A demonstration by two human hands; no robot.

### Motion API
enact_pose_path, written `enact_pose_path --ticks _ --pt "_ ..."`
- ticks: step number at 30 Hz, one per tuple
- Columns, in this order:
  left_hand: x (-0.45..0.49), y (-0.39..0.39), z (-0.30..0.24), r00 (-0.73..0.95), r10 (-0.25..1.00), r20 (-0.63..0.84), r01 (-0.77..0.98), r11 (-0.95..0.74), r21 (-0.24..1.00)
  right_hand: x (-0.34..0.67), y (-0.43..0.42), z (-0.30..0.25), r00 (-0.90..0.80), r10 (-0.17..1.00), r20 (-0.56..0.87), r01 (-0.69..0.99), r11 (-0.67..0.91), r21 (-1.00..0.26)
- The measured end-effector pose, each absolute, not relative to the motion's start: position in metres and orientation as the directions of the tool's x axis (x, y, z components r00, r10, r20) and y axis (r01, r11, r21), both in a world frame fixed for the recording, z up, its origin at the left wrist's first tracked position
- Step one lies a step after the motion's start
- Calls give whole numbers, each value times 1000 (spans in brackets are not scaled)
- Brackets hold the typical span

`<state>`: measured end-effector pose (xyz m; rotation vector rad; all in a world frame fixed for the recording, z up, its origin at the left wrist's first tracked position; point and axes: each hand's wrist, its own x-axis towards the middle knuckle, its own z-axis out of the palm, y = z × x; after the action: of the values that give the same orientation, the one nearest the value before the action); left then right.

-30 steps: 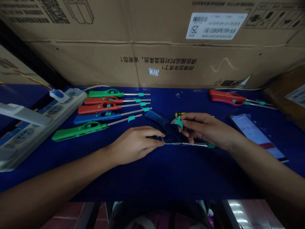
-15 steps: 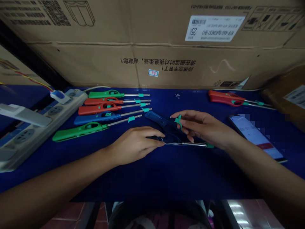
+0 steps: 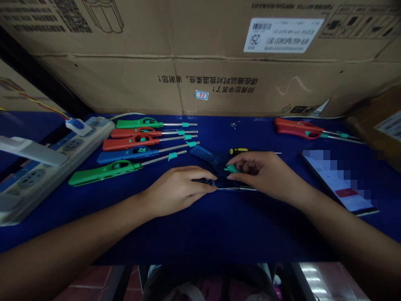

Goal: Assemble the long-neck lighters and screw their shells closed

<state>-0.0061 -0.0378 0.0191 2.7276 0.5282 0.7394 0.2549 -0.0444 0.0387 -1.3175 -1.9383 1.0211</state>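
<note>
On smooth blue tabletop, left hand grasps hollow casing, right hand pinches small green piece.

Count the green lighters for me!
2: one green lighter lies farthest back in the row beside the power strip; the second green lighter lies nearest the front.

Workshop-like bench, from wearer's side | screwdriver, 1 o'clock | blue lighter casing half, 12 o'clock | lighter row, 11 o'clock | power strip, 10 o'clock
</note>
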Motion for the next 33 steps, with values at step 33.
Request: enact_pose_path --ticks 33 --pt "-5 -40 22 793 488 365 328 -847 418 257 -50 46 -548 835 36 625 438 -646"
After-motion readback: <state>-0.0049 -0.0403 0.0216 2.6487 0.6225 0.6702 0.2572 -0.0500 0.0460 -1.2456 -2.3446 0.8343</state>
